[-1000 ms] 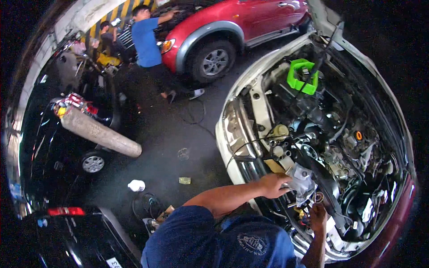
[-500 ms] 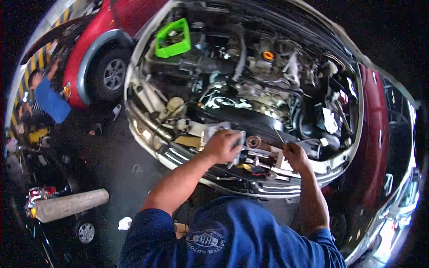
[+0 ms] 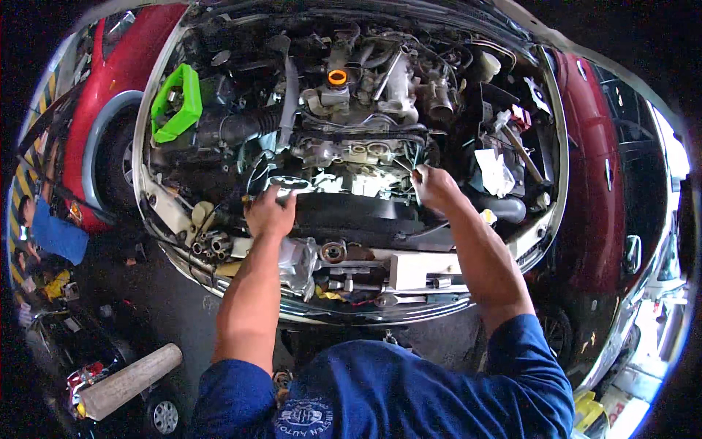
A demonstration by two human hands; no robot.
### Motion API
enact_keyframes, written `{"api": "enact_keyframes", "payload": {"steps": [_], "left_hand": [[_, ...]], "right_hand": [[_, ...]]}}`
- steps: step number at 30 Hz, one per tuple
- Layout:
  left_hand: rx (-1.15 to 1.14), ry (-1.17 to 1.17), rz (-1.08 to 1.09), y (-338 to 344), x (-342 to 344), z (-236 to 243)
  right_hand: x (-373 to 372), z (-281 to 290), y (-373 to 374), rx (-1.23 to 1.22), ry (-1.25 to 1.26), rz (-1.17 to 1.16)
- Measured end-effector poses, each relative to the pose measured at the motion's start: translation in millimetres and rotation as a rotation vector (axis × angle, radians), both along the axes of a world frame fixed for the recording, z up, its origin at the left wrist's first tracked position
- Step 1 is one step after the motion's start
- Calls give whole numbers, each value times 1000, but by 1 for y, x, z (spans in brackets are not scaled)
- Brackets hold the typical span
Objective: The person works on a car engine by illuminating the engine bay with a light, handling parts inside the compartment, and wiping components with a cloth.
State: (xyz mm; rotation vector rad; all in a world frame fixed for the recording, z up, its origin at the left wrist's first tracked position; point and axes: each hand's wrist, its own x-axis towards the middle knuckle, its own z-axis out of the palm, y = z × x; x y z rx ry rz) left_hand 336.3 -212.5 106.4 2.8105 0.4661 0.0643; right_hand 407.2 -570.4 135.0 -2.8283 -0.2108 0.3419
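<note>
My left hand (image 3: 270, 216) reaches over the front of an open engine bay, thumb and fingers pinched at a dark ring-shaped part (image 3: 289, 181) with a bright rim. Its exact kind is too small to make out. Closer to the engine's right side, my right hand (image 3: 441, 190) is closed round a thin metal rod-like tool (image 3: 404, 167); the fingers hide its handle. The tool points left toward the engine (image 3: 358, 151). Below both hands lies the black radiator shroud (image 3: 351, 210).
Along the front panel lie a clear plastic bag (image 3: 298, 262), a metal ring part (image 3: 333, 252), a white box (image 3: 424, 271), sockets and a wrench (image 3: 398, 299). A green tray (image 3: 178, 110) sits at back left, a white paper (image 3: 494, 173) at right. Another person (image 3: 60, 233) crouches by a red car.
Both hands have moved forward from the front panel to the engine. My left hand has left the plastic bag area. The view has shifted, showing the engine bay farther left.
</note>
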Motion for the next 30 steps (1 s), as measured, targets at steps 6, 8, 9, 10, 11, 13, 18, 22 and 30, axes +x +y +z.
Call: {"api": "enact_keyframes", "payload": {"steps": [6,8,9,10,11,13,18,22,30], "left_hand": [[14,79,53,2,5,-6],[1,110,61,2,5,-8],[1,106,56,2,6,-8],[2,104,55,3,7,-9],[1,116,69,3,8,-10],[10,59,50,4,9,-11],[84,53,59,3,7,-12],[61,25,-5,0,9,-8],[92,249,41,-10,15,2]], "right_hand": [[44,-15,5,-101,191,14],[53,-23,4,-144,225,31],[58,-26,4,-175,272,42],[62,-30,3,-204,283,83],[65,-33,2,-242,277,132],[69,-37,-1,-229,282,135],[71,-36,-4,-360,198,459],[72,-30,-9,-47,303,32],[78,-24,-12,-3,267,60]]}}
